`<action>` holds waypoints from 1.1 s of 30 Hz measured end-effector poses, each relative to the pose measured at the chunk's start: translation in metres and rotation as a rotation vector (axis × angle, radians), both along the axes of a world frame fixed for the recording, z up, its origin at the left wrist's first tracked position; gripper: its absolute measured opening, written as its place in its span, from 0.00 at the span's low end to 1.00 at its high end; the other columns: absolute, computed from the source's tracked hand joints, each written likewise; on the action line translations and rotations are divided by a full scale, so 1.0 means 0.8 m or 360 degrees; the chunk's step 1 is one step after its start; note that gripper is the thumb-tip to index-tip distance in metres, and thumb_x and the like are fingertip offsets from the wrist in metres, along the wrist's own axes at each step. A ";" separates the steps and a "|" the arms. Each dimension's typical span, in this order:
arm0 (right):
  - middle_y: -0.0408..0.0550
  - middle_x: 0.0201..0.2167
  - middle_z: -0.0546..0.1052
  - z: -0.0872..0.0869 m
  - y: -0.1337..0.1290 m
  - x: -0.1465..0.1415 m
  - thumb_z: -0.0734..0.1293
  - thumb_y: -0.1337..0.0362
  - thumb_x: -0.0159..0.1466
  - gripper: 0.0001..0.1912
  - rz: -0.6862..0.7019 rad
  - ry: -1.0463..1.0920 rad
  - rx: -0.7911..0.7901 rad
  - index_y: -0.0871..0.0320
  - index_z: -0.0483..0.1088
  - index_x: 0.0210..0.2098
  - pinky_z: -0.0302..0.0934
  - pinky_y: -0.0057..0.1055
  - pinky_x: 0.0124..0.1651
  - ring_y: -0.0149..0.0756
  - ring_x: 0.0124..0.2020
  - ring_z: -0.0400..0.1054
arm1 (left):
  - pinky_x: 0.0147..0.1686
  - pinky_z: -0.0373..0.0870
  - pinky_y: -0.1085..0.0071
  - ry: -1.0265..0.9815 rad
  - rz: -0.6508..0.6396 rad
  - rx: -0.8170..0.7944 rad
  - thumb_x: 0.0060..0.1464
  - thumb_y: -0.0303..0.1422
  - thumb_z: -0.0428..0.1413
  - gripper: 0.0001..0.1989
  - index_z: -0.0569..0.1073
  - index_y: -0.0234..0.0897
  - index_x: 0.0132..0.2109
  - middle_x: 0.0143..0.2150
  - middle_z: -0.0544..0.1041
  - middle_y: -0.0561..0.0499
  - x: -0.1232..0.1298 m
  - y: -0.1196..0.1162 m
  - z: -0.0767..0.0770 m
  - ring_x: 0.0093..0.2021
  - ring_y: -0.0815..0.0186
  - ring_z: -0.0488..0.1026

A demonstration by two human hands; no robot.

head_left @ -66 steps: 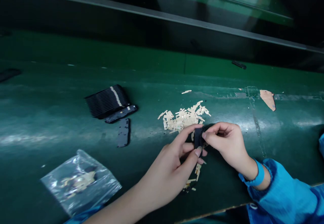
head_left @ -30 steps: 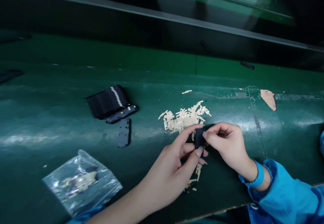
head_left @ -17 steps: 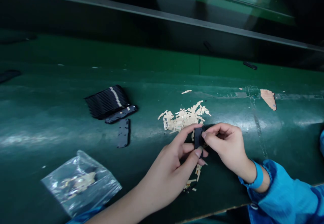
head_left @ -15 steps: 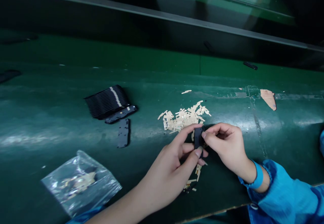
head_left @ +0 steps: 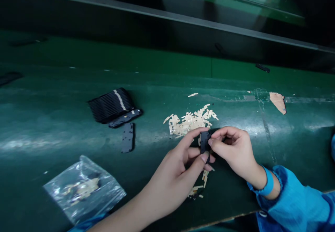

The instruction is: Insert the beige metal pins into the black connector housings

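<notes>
My left hand (head_left: 180, 169) grips a small flat black plastic piece (head_left: 205, 142) upright between thumb and fingers. Thumb and forefinger of my right hand (head_left: 234, 150) are pinched together at that piece's right edge, touching it; whatever lies between these fingertips is hidden. Just beyond my hands lies a loose pile of small cream-coloured strips (head_left: 190, 122). A few more strips (head_left: 205, 179) are on the table below my left fingers, partly covered by the hand.
To the left, a row of stacked black plastic pieces (head_left: 110, 106) stands near a single flat one (head_left: 127, 137). A clear plastic bag (head_left: 83, 190) with cream strips lies at front left. A torn brown scrap (head_left: 278, 102) rests at right on the green table (head_left: 157, 88); a dark ledge crosses behind.
Both hands stay nearly in place, my right fingertips shifting very slightly at the black piece. Small items on the far green strip have moved a little to the right.
</notes>
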State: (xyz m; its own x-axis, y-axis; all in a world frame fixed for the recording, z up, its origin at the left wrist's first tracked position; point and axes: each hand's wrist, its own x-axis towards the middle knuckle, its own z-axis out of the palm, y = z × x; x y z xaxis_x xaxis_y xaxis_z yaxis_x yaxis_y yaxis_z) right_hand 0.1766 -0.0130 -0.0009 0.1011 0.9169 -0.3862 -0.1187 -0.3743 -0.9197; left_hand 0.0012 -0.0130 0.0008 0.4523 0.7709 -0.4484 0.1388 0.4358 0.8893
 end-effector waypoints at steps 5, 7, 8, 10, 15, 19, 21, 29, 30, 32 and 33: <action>0.38 0.16 0.76 0.000 0.001 0.001 0.74 0.65 0.53 0.03 0.0016 -0.0010 0.0016 0.55 0.77 0.27 0.67 0.28 0.24 0.32 0.18 0.71 | 0.42 0.77 0.66 0.0009 -0.0016 0.0009 0.67 0.37 0.55 0.27 0.60 0.41 0.69 0.35 0.85 0.51 0.000 0.000 -0.001 0.37 0.61 0.84; 0.39 0.17 0.76 -0.001 0.001 0.001 0.75 0.66 0.52 0.03 0.0002 -0.0027 0.0009 0.55 0.77 0.27 0.66 0.28 0.24 0.31 0.19 0.71 | 0.42 0.77 0.65 0.0007 -0.0023 0.0013 0.67 0.37 0.55 0.27 0.60 0.41 0.69 0.35 0.85 0.50 0.000 0.001 -0.001 0.37 0.60 0.84; 0.39 0.17 0.76 -0.002 0.001 0.001 0.75 0.66 0.52 0.03 -0.0006 -0.0037 0.0003 0.55 0.77 0.27 0.65 0.28 0.24 0.31 0.19 0.70 | 0.42 0.77 0.65 0.0013 -0.0024 0.0014 0.67 0.37 0.55 0.27 0.60 0.40 0.70 0.35 0.85 0.50 0.000 0.001 -0.001 0.36 0.60 0.84; 0.39 0.17 0.76 -0.002 0.002 0.002 0.75 0.66 0.51 0.03 -0.0020 -0.0050 -0.0010 0.55 0.77 0.26 0.64 0.28 0.24 0.31 0.20 0.70 | 0.41 0.77 0.64 0.0022 -0.0026 0.0013 0.67 0.37 0.55 0.27 0.60 0.40 0.70 0.35 0.85 0.49 0.000 0.000 0.000 0.36 0.59 0.84; 0.40 0.18 0.76 -0.003 0.002 0.002 0.74 0.65 0.51 0.03 -0.0007 -0.0052 -0.0020 0.55 0.77 0.25 0.63 0.29 0.25 0.31 0.20 0.69 | 0.42 0.77 0.63 0.0020 -0.0045 0.0013 0.68 0.38 0.54 0.27 0.60 0.41 0.70 0.36 0.85 0.49 0.000 0.000 0.003 0.36 0.60 0.84; 0.40 0.18 0.76 -0.002 0.003 0.003 0.75 0.64 0.51 0.03 -0.0002 -0.0066 -0.0023 0.55 0.77 0.25 0.62 0.29 0.25 0.31 0.20 0.67 | 0.42 0.77 0.64 0.0021 -0.0062 0.0018 0.68 0.37 0.54 0.27 0.60 0.41 0.70 0.36 0.85 0.49 -0.001 0.001 0.003 0.36 0.60 0.83; 0.39 0.18 0.75 -0.001 0.003 0.003 0.75 0.64 0.51 0.03 0.0008 -0.0054 -0.0018 0.55 0.77 0.25 0.62 0.28 0.25 0.30 0.20 0.68 | 0.41 0.77 0.65 0.0022 -0.0062 0.0019 0.68 0.37 0.54 0.26 0.60 0.41 0.70 0.36 0.85 0.50 0.000 0.001 0.003 0.36 0.60 0.83; 0.37 0.21 0.74 0.000 0.001 0.001 0.74 0.66 0.51 0.07 0.0086 0.0013 -0.0067 0.56 0.75 0.31 0.61 0.27 0.23 0.30 0.18 0.72 | 0.42 0.76 0.67 0.0005 -0.0011 0.0028 0.68 0.35 0.54 0.25 0.61 0.41 0.69 0.33 0.84 0.53 0.001 0.002 0.007 0.36 0.62 0.83; 0.37 0.21 0.74 0.000 0.000 0.001 0.74 0.66 0.51 0.08 0.0092 0.0013 -0.0078 0.56 0.75 0.31 0.61 0.27 0.23 0.31 0.18 0.73 | 0.42 0.76 0.67 0.0004 -0.0012 0.0029 0.68 0.35 0.54 0.25 0.61 0.41 0.69 0.32 0.84 0.54 0.000 0.002 0.007 0.36 0.62 0.83; 0.36 0.22 0.73 -0.001 0.000 0.001 0.75 0.66 0.51 0.08 0.0098 0.0010 -0.0088 0.56 0.75 0.32 0.61 0.27 0.23 0.31 0.18 0.73 | 0.42 0.76 0.67 0.0007 -0.0017 0.0031 0.67 0.35 0.54 0.25 0.61 0.41 0.69 0.32 0.84 0.54 -0.001 0.002 0.007 0.36 0.62 0.83; 0.36 0.22 0.73 -0.002 0.000 0.002 0.75 0.67 0.51 0.08 0.0099 0.0004 -0.0088 0.56 0.75 0.32 0.60 0.27 0.24 0.31 0.19 0.73 | 0.42 0.76 0.67 0.0010 -0.0022 0.0028 0.68 0.35 0.54 0.25 0.61 0.41 0.69 0.32 0.84 0.54 -0.002 0.002 0.007 0.36 0.62 0.83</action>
State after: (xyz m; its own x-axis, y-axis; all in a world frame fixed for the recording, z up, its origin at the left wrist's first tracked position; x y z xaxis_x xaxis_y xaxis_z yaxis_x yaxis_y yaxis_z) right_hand 0.1780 -0.0133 -0.0022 0.0433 0.8987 -0.4364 -0.0960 -0.4310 -0.8972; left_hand -0.0001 -0.0116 0.0063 0.4600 0.7726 -0.4376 0.1502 0.4181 0.8959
